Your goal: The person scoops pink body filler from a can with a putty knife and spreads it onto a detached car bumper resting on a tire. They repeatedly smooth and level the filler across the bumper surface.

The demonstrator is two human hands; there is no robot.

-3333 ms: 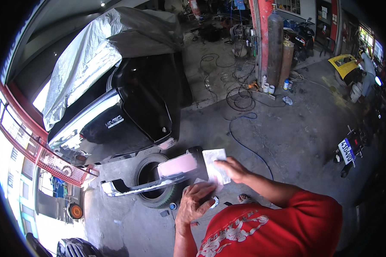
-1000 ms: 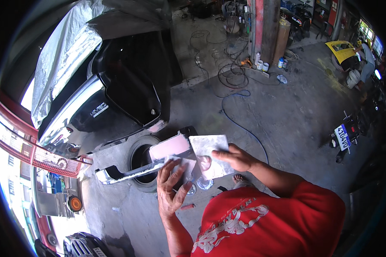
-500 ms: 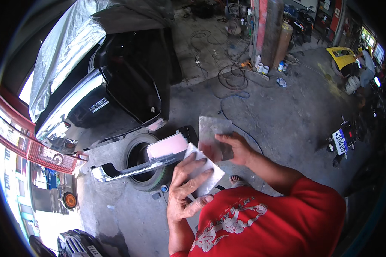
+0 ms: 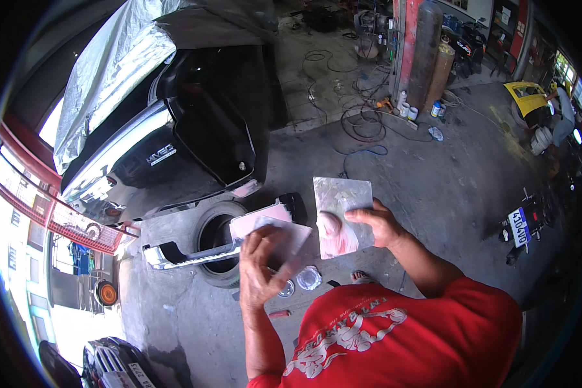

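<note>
Lettering crosses the shirt; left fingers grip a sheet, right fingers a board.

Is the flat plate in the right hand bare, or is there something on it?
Not bare: a pink dollop sits on the plate, with pink smears below it. The right hand holds its edge.

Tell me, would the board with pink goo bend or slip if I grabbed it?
The board is probably stiff: it looks flat, held at one edge. It's likely light, since the right hand holds it alone. The pink goo on it could be slippery.
</note>
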